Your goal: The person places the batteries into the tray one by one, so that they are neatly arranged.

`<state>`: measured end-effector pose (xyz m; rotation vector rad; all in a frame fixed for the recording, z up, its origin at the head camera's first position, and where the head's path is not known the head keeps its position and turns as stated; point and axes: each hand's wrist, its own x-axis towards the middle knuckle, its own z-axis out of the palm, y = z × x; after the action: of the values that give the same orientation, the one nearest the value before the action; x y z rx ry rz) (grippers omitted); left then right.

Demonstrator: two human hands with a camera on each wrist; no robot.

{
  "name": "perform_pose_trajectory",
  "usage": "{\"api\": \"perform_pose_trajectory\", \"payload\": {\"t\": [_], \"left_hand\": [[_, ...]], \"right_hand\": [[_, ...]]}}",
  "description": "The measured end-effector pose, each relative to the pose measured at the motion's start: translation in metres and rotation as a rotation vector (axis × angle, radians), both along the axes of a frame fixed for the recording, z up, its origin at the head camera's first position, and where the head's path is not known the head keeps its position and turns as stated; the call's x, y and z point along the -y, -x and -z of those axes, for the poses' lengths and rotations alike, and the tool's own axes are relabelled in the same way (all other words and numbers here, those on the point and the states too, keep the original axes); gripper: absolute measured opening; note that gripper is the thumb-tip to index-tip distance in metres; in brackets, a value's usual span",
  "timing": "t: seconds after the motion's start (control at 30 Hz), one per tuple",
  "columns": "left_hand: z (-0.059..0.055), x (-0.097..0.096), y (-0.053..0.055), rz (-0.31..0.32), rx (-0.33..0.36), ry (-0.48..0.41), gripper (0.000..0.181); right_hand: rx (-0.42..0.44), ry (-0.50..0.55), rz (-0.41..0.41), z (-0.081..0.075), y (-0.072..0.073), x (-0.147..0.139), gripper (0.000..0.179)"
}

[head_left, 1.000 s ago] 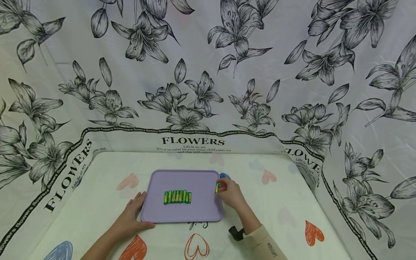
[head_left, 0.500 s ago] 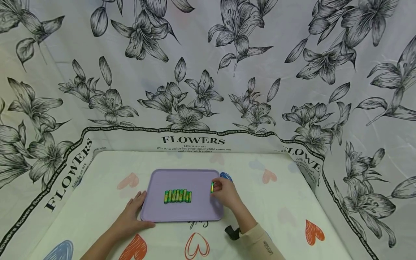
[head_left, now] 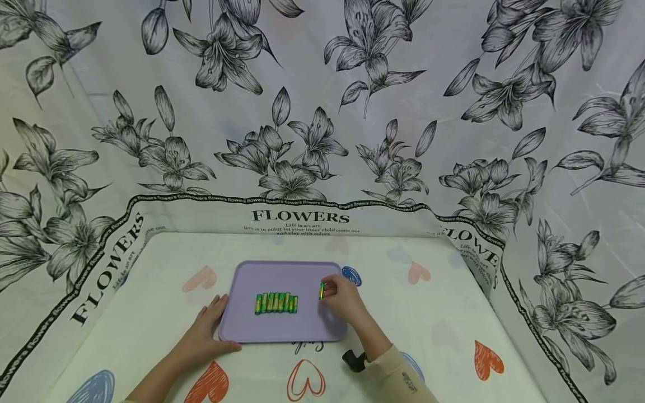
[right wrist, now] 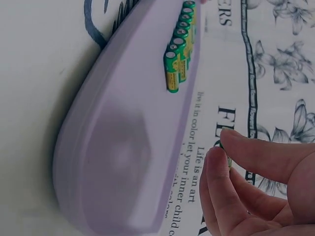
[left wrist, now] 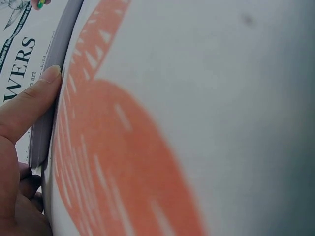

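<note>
A lilac tray lies on the table. On it, left of the middle, several green and yellow batteries stand side by side in a row. My left hand holds the tray's near left corner, thumb against the front edge and fingers at the left side. Over the tray's right part, my right hand pinches one more battery upright between thumb and fingertips. In the right wrist view those fingertips cover most of this battery, and the row stands beyond a gap.
A pale tablecloth with printed hearts covers the table. Floral curtains close off the back and both sides. A black device sits at the right wrist, beside the beige sleeve.
My right hand has moved left with its battery, from the tray's right edge to over the tray. The left hand, the tray and the row keep their places.
</note>
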<state>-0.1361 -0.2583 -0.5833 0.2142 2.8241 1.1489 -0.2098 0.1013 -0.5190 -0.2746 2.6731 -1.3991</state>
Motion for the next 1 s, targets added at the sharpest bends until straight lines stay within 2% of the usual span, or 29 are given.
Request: {"api": "perform_pose_trajectory", "payload": {"t": [0.47,1.0], "left_hand": [[-0.001,-0.001,-0.001,-0.007,0.009,0.012,0.13],[0.001,-0.001,0.0,-0.004,0.008,-0.002,0.13]], "right_hand": [[0.014,-0.011,-0.025,0.005,-0.004,0.011,0.043],[0.039,0.046,-0.064,0.011,-0.003,0.027,0.042]]}}
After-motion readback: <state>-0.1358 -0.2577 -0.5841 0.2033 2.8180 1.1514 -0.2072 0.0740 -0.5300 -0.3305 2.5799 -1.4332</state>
